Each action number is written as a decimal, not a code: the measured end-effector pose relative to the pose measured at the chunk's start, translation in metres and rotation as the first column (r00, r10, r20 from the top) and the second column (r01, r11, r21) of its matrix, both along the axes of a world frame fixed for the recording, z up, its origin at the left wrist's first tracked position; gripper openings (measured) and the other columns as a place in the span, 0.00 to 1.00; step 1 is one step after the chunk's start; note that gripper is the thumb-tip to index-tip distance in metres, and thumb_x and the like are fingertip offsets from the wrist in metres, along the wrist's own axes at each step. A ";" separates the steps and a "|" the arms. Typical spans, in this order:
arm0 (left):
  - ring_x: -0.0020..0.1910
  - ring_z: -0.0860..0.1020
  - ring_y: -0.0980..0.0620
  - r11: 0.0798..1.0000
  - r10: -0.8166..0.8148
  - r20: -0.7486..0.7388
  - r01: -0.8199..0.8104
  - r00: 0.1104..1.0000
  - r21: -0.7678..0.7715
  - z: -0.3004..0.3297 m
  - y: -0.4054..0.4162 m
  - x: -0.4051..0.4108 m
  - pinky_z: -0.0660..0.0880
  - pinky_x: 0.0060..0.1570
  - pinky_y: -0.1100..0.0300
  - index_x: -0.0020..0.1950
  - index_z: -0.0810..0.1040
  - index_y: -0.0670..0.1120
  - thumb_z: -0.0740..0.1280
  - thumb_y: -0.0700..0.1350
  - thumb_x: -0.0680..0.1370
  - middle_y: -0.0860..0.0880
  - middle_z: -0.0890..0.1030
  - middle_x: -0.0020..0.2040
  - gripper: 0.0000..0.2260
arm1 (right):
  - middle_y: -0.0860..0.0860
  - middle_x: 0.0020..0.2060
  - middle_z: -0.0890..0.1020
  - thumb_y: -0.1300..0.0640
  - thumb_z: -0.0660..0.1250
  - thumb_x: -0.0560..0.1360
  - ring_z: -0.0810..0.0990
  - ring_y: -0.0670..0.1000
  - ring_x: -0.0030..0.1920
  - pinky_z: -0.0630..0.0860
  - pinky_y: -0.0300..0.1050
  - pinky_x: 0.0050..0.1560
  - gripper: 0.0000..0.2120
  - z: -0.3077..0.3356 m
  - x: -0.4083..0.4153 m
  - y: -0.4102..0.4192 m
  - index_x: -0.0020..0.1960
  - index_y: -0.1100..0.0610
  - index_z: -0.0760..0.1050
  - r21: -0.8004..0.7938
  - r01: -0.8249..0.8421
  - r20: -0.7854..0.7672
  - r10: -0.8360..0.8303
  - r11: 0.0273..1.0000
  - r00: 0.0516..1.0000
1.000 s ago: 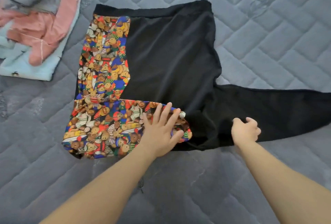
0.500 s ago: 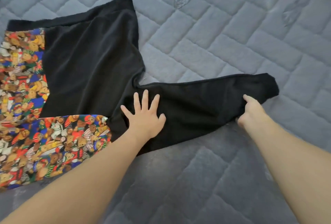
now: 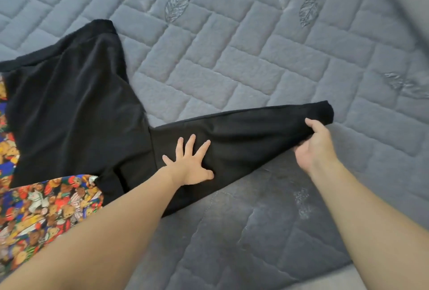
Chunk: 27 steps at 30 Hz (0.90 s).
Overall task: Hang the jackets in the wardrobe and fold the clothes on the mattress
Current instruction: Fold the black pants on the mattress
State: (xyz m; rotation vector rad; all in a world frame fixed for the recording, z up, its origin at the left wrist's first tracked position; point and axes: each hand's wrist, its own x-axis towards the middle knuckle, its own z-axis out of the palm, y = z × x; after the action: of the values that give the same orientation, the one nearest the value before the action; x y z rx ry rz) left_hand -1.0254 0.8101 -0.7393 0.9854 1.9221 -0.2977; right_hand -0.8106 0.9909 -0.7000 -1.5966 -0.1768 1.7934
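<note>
Black, soft fabric of a bear-print-panelled top [image 3: 69, 104] lies spread on a grey quilted mattress [image 3: 232, 57]. The left hand [image 3: 189, 166] presses the sleeve flat, fingers spread; the right hand [image 3: 313, 143] pinches the limp cuff, likely the best hold for folding.

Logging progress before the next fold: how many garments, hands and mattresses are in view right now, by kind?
Garments: 1, a black top with teddy-bear print panels
Hands: 2, left hand flat on the sleeve, right hand pinching the cuff end
Mattresses: 1, grey quilted mattress
Total: 4
</note>
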 end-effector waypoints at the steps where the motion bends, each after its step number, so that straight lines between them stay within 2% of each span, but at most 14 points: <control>1: 0.78 0.36 0.44 0.995 0.080 0.034 -0.082 0.996 0.055 0.004 0.001 -0.011 0.44 0.73 0.32 0.78 0.51 0.64 0.65 0.58 0.76 0.55 0.40 0.80 0.35 | 0.53 0.53 0.85 0.58 0.66 0.76 0.83 0.53 0.54 0.78 0.49 0.59 0.13 0.004 -0.003 -0.005 0.60 0.56 0.78 -0.003 0.049 -0.056 -0.049 0.999 0.997; 3: 0.77 0.55 0.46 0.944 0.269 0.120 -0.287 0.956 0.165 0.016 -0.002 -0.034 0.55 0.76 0.47 0.75 0.67 0.56 0.63 0.49 0.79 0.51 0.59 0.78 0.23 | 0.53 0.55 0.84 0.57 0.66 0.77 0.82 0.53 0.55 0.76 0.49 0.62 0.13 0.012 -0.011 -0.016 0.61 0.56 0.79 -0.038 0.162 -0.133 -0.166 0.986 0.977; 5: 0.65 0.71 0.50 0.834 0.475 0.216 -0.515 0.853 0.198 0.032 -0.012 -0.057 0.66 0.66 0.59 0.70 0.74 0.50 0.61 0.42 0.81 0.49 0.73 0.69 0.17 | 0.53 0.57 0.82 0.58 0.65 0.78 0.82 0.51 0.53 0.78 0.46 0.58 0.11 0.025 -0.025 -0.029 0.60 0.55 0.77 -0.004 0.181 -0.085 -0.180 0.984 0.980; 7: 0.57 0.73 0.53 0.721 0.608 0.257 -0.658 0.752 0.218 0.049 -0.030 -0.080 0.69 0.58 0.62 0.64 0.78 0.47 0.59 0.39 0.81 0.49 0.77 0.62 0.14 | 0.50 0.56 0.82 0.59 0.66 0.79 0.82 0.49 0.52 0.79 0.45 0.55 0.09 0.037 -0.047 -0.044 0.59 0.51 0.76 0.118 0.095 0.063 -0.103 0.988 0.993; 10: 0.54 0.74 0.51 0.553 0.743 0.319 -0.808 0.588 0.202 0.072 -0.068 -0.117 0.72 0.52 0.57 0.58 0.79 0.48 0.59 0.38 0.81 0.47 0.78 0.57 0.12 | 0.49 0.57 0.80 0.57 0.65 0.79 0.80 0.48 0.56 0.76 0.44 0.59 0.13 0.053 -0.094 -0.082 0.63 0.53 0.73 0.290 -0.237 0.344 0.130 0.927 0.930; 11: 0.53 0.75 0.50 0.494 0.781 0.334 -0.849 0.528 0.187 0.080 -0.083 -0.130 0.72 0.49 0.57 0.59 0.79 0.48 0.60 0.38 0.81 0.47 0.78 0.56 0.12 | 0.50 0.56 0.80 0.56 0.65 0.79 0.79 0.49 0.56 0.75 0.44 0.60 0.12 0.057 -0.112 -0.098 0.63 0.55 0.73 0.322 -0.375 0.448 0.209 0.869 0.869; 13: 0.54 0.77 0.49 0.366 0.835 0.381 -0.918 0.398 0.156 0.094 -0.116 -0.154 0.73 0.53 0.56 0.61 0.78 0.47 0.61 0.40 0.80 0.47 0.79 0.56 0.12 | 0.52 0.52 0.81 0.56 0.64 0.80 0.79 0.50 0.53 0.74 0.43 0.59 0.11 0.065 -0.150 -0.138 0.59 0.58 0.75 0.368 -0.633 0.636 0.312 0.682 0.706; 16: 0.57 0.78 0.46 0.144 0.841 0.519 -0.988 0.155 0.062 0.113 -0.173 -0.191 0.75 0.55 0.51 0.63 0.77 0.45 0.61 0.49 0.82 0.46 0.80 0.59 0.14 | 0.46 0.43 0.77 0.59 0.66 0.79 0.77 0.43 0.45 0.70 0.31 0.50 0.09 0.075 -0.207 -0.214 0.57 0.60 0.78 0.433 -0.834 0.773 0.334 0.343 0.539; 19: 0.60 0.79 0.42 -0.025 0.772 0.633 -0.998 -0.058 -0.061 0.121 -0.238 -0.233 0.76 0.58 0.44 0.65 0.75 0.46 0.57 0.64 0.80 0.43 0.80 0.61 0.26 | 0.48 0.45 0.77 0.59 0.66 0.78 0.76 0.46 0.46 0.75 0.42 0.49 0.12 0.071 -0.260 -0.301 0.61 0.57 0.78 0.392 -0.912 0.840 0.451 -0.120 0.301; 21: 0.61 0.79 0.40 -0.067 0.707 0.687 -0.982 -0.171 -0.176 0.118 -0.281 -0.258 0.74 0.62 0.40 0.67 0.76 0.49 0.56 0.72 0.75 0.43 0.81 0.61 0.33 | 0.49 0.49 0.78 0.56 0.65 0.78 0.77 0.48 0.50 0.76 0.46 0.52 0.15 0.062 -0.283 -0.353 0.64 0.56 0.77 0.311 -0.866 0.848 0.525 -0.392 0.067; 22: 0.60 0.80 0.41 -0.086 0.688 0.692 -0.972 -0.218 -0.220 0.116 -0.300 -0.265 0.74 0.62 0.40 0.66 0.78 0.50 0.57 0.73 0.74 0.44 0.82 0.60 0.33 | 0.49 0.51 0.78 0.55 0.64 0.77 0.77 0.49 0.52 0.76 0.46 0.54 0.16 0.055 -0.291 -0.374 0.64 0.56 0.77 0.282 -0.825 0.866 0.500 -0.490 -0.001; 24: 0.57 0.81 0.43 -0.128 0.745 0.622 -0.966 -0.242 -0.223 0.107 -0.330 -0.272 0.77 0.56 0.44 0.62 0.79 0.51 0.61 0.67 0.77 0.45 0.83 0.58 0.25 | 0.50 0.53 0.80 0.54 0.61 0.74 0.78 0.52 0.53 0.76 0.50 0.56 0.19 0.038 -0.296 -0.398 0.62 0.56 0.79 0.231 -0.806 0.924 0.382 -0.546 0.006; 26: 0.53 0.80 0.44 -0.129 0.832 0.521 -0.980 -0.190 -0.151 0.087 -0.347 -0.273 0.80 0.47 0.47 0.63 0.77 0.47 0.65 0.54 0.80 0.44 0.81 0.59 0.15 | 0.52 0.58 0.78 0.51 0.62 0.72 0.76 0.54 0.58 0.74 0.54 0.62 0.23 0.020 -0.292 -0.400 0.64 0.57 0.77 0.099 -0.876 0.973 0.231 -0.473 -0.014; 27: 0.50 0.80 0.44 -0.148 0.850 0.495 -0.983 -0.181 -0.105 0.073 -0.352 -0.274 0.80 0.44 0.48 0.64 0.76 0.44 0.65 0.47 0.81 0.43 0.81 0.58 0.13 | 0.54 0.61 0.75 0.47 0.64 0.70 0.74 0.55 0.61 0.71 0.55 0.65 0.27 0.011 -0.287 -0.397 0.66 0.57 0.75 -0.003 -0.890 0.988 0.137 -0.456 -0.074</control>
State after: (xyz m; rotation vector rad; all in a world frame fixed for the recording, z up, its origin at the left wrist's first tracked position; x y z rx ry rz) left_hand -1.2996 0.4580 -0.6665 -0.5650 1.7254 1.1656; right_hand -1.0976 0.5935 -0.6893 -0.7433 -2.9212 0.8107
